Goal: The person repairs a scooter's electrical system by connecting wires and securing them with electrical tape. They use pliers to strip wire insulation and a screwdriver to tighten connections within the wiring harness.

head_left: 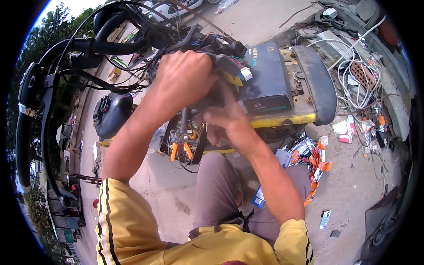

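Had a dark part, blurred, at the two hands, just below the wiring and left of a dark box. Bent the left hand into a fist at its upper left, with knuckles up and fingers curled together; could not tell a clamp on the part from mere closeness, with the fingertips hidden. Had the right hand at its lower right, smeared by motion; could not tell its fingers apart from together.

Saw a white plug just beside the box. Saw the box resting above a yellow rail, next to a grey panel. Found orange-handled pliers in a black bin below the hands, and the handlebar at far left. Noticed orange wrappers on the ground at right, a blue packet by the right leg, and farther off, white cable coiled around a brick.
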{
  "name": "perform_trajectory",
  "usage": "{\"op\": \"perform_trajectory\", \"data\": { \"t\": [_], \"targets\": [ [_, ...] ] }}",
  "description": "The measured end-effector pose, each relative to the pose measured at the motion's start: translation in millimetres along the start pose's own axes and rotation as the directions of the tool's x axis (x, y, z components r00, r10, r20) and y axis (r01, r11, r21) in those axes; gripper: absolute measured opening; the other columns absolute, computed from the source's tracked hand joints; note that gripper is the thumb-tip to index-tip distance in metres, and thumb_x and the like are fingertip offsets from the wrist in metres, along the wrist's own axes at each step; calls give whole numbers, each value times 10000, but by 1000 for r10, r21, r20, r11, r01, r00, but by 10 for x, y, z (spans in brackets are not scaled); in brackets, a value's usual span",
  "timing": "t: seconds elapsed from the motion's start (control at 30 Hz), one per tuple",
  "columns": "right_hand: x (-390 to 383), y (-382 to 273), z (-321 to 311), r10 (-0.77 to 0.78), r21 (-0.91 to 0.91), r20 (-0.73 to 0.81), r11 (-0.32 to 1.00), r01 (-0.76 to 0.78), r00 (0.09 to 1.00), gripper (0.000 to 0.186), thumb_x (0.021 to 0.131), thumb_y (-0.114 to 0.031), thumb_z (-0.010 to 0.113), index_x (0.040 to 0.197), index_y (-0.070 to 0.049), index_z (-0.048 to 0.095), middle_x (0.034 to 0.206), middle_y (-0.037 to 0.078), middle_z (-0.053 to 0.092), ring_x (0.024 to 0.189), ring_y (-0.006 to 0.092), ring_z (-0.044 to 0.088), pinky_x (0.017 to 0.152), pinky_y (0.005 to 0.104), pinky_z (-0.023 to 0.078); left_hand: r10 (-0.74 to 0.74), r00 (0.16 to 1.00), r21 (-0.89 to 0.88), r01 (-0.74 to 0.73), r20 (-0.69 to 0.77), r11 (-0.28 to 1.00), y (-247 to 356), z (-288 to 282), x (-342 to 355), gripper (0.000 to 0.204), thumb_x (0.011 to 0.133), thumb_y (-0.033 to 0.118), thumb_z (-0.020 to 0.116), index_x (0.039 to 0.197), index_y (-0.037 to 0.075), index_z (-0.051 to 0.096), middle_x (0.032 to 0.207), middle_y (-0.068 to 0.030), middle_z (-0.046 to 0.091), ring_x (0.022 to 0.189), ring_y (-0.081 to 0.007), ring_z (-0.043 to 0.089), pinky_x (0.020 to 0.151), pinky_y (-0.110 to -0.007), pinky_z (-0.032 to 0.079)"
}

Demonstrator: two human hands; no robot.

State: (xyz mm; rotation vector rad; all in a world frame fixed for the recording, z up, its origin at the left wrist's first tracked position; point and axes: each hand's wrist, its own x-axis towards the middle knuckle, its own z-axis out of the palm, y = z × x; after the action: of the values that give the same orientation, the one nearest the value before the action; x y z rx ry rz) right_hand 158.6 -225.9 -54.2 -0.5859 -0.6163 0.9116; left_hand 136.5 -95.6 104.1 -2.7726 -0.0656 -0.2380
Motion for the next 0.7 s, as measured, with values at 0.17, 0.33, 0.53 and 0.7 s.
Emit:
{"op": "perform_trajectory", "data": {
  "t": [0.17, 0.33, 0.53, 0.7],
  "targets": [
    [21, -40, 14, -58, 85, 75, 995, 52, 995, 1123, 1013, -14, 648, 1802, -226, -123, 929, 134, 713, 542, 162, 662, 443, 283, 461, 17, 1000, 18, -16, -13, 1000, -15, 43, 18, 383, 930, 348, 815, 820, -15, 763, 800, -258, 752, 798, -476, 758, 729, -550, 611],
    [43, 24, -59, -72, 118, 126, 991, 57, 989, 1139, 976, 7, 629, 1810, -180, -124, 869, 136, 689, 536, 175, 654, 446, 294, 463, 0, 999, 37, -2, 40, 999, -31, 16, 11, 339, 948, 308, 785, 845, -15, 772, 821, -272, 752, 827, -481, 759, 746, -553, 611],
    [-44, -137, -67, 25, -109, 58, 994, -18, 998, 1113, 952, 17, 630, 1825, -162, -37, 793, 123, 696, 529, 181, 655, 457, 307, 479, -2, 998, -68, 6, 63, 998, -99, -58, 17, 311, 955, 289, 777, 916, -18, 807, 836, -270, 758, 849, -475, 764, 779, -550, 614],
    [-81, -166, -11, 71, -195, -12, 978, -73, 997, 1080, 956, 19, 634, 1825, -158, 18, 803, 116, 717, 520, 174, 655, 460, 312, 486, -42, 996, -14, 43, 74, 999, -28, -42, 27, 305, 979, 300, 756, 925, 5, 812, 835, -251, 771, 851, -460, 777, 788, -551, 622]
  ]
}}
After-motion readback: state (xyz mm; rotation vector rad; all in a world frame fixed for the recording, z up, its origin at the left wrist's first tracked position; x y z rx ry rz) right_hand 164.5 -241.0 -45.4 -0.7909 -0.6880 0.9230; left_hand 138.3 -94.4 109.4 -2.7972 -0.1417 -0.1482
